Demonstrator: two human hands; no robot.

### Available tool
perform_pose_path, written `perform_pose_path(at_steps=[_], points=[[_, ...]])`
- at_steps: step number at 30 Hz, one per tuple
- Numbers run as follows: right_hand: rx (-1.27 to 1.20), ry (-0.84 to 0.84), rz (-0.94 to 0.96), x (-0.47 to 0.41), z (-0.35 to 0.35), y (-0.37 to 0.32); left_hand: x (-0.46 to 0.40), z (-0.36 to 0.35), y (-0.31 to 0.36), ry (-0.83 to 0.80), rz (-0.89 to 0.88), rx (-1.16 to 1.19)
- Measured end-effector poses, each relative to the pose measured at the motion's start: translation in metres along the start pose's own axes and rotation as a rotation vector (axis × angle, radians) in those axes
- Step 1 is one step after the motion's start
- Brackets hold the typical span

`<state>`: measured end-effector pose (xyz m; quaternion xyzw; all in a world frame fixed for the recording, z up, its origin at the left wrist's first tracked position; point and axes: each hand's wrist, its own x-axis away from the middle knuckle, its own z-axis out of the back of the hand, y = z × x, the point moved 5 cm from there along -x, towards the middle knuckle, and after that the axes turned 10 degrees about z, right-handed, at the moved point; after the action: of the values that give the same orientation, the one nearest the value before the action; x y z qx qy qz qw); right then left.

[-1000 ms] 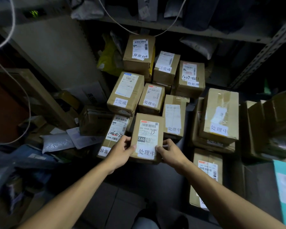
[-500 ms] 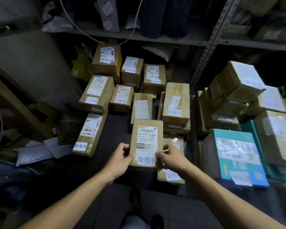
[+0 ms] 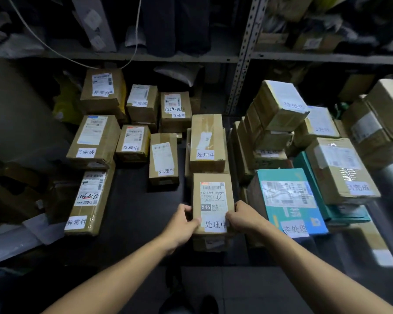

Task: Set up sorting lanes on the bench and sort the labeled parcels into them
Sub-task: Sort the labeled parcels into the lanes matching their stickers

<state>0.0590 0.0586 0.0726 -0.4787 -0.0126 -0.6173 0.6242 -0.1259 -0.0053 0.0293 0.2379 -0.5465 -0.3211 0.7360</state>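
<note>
Looking down, we see a dark bench (image 3: 134,214) covered with cardboard parcels under metal shelving (image 3: 243,57). Largest is the stack on the right, where a teal box (image 3: 288,200) with a handwritten tag lies among brown cartons. To the left, parcels lie in rough rows, each with a white shipping label and a handwritten tag; a long box (image 3: 89,200) lies at the near left.

Near the bench's front, right of centre, we hold the X46 parcel (image 3: 212,200), a slim brown box tagged 处理中. It sits on top of another box (image 3: 210,243), just in front of a taped box (image 3: 207,141) with the same tag, so this looks like the lane for that tag.

Our left hand (image 3: 182,223) grips its near left edge, fingers curled round the side, thumb on top. Our right hand (image 3: 243,217) grips the near right edge, thumb pinching beside the tag.

We judge the parcel light and stiff; its cardboard should not slip, though taped faces might. Holding both long edges seems the safest grip.
</note>
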Motion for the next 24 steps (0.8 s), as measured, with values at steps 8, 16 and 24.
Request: perform_pose_path(at_steps=[8,16,24], points=[[0.067,0.035,-0.005,-0.011,0.003,0.003,-0.013,-0.004,0.003,0.007,0.003,-0.086],[0.122,0.125,0.092,-0.008,0.005,-0.010,-0.008,0.008,0.007,-0.011,0.071,-0.022],[0.129,0.289,0.583,0.011,-0.013,-0.085,0.005,0.060,0.014,0.164,0.032,0.059]])
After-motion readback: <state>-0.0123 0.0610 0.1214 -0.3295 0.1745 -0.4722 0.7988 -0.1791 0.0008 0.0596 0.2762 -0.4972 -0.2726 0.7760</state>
